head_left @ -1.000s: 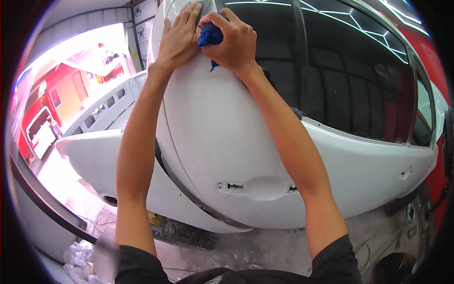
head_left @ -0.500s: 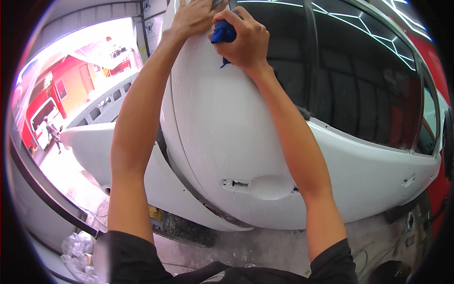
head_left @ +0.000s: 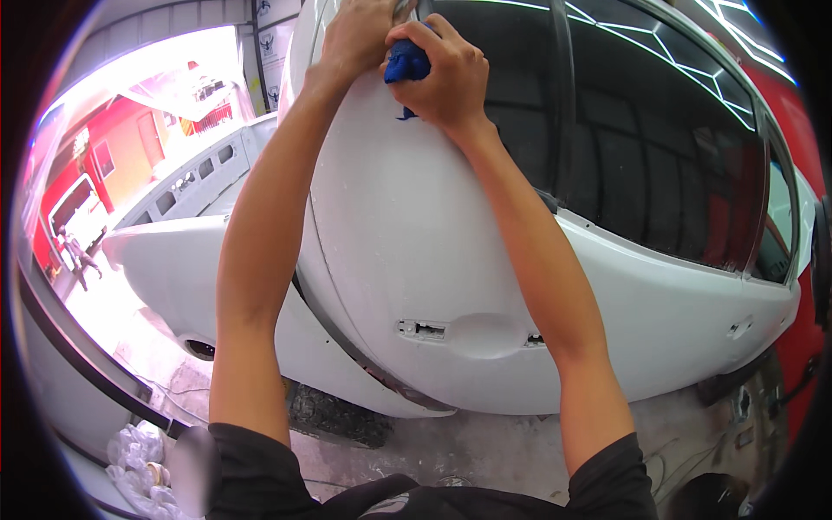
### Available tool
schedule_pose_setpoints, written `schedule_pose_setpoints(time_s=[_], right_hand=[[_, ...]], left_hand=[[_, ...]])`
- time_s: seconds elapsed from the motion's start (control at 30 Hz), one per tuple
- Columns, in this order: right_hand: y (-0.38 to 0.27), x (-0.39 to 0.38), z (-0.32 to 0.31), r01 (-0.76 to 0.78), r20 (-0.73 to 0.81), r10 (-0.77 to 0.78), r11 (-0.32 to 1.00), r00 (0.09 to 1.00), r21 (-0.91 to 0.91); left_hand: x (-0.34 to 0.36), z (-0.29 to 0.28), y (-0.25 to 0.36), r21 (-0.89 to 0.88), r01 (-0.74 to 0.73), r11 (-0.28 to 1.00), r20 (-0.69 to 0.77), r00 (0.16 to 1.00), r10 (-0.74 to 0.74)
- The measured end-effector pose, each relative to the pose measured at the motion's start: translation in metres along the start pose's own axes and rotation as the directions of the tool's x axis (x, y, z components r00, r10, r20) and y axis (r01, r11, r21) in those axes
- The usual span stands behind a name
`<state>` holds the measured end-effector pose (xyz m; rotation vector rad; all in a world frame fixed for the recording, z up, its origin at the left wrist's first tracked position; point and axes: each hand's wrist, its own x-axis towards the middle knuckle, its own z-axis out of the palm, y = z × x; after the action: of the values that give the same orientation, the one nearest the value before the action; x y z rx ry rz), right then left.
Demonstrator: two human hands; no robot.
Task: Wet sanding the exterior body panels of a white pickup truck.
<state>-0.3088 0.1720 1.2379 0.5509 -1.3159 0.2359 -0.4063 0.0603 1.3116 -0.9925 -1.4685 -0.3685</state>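
A bunched blue cloth [head_left: 407,62] is squeezed in my right hand [head_left: 452,76], with a loose end hanging below. That hand is over the upper part of a white car door [head_left: 416,234], close to the dark window [head_left: 520,95]. Just left of it, my left hand [head_left: 357,39] lies against the upper bodywork, its fingers partly cut off by the top of the view. A small greyish edge shows at those fingertips; what it is I cannot make out. Wet-looking drops and streaks mark the white panel. Both arms reach up across the car's side.
The door has bare handle openings [head_left: 425,329]. A white truck bed [head_left: 173,251] adjoins it on the left, above a dark tyre [head_left: 338,416]. Clear plastic wrapping [head_left: 137,455] lies lower left. Cables run over the floor at right. A person [head_left: 76,256] is outside the bright doorway.
My left forearm has shifted slightly right, and the view has moved a little. The blue cloth stays gripped in my right hand. The person outside has moved slightly left in view.
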Motion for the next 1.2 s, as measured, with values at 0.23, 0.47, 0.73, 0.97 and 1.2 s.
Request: schedule_pose_setpoints(time_s=[0.23,0.47,0.73,0.97,1.2], right_hand=[[-0.008,-0.002,-0.001,0.006,0.004,-0.006,1.000,1.000,-0.004],[0.000,-0.006,-0.004,-0.040,-0.015,0.041,0.999,0.999,0.024],[-0.002,-0.008,-0.015,-0.049,-0.033,0.051,0.996,0.998,0.073],[-0.004,-0.004,-0.013,-0.085,-0.047,0.088,0.994,0.995,0.064],[-0.005,-0.008,-0.003,-0.121,-0.060,0.128,0.987,0.990,0.105]], left_hand=[[0.050,-0.014,-0.006,0.036,0.195,0.980,0.194,0.961,-0.198],[0.006,-0.006,0.006,-0.032,0.083,0.996,0.000,0.997,-0.083],[-0.009,-0.012,0.033,-0.012,0.069,0.998,-0.041,0.997,-0.069],[0.006,0.001,0.003,0.048,0.159,0.986,0.121,0.979,-0.164],[0.026,-0.026,0.013,0.020,0.233,0.972,0.102,0.967,-0.234]])
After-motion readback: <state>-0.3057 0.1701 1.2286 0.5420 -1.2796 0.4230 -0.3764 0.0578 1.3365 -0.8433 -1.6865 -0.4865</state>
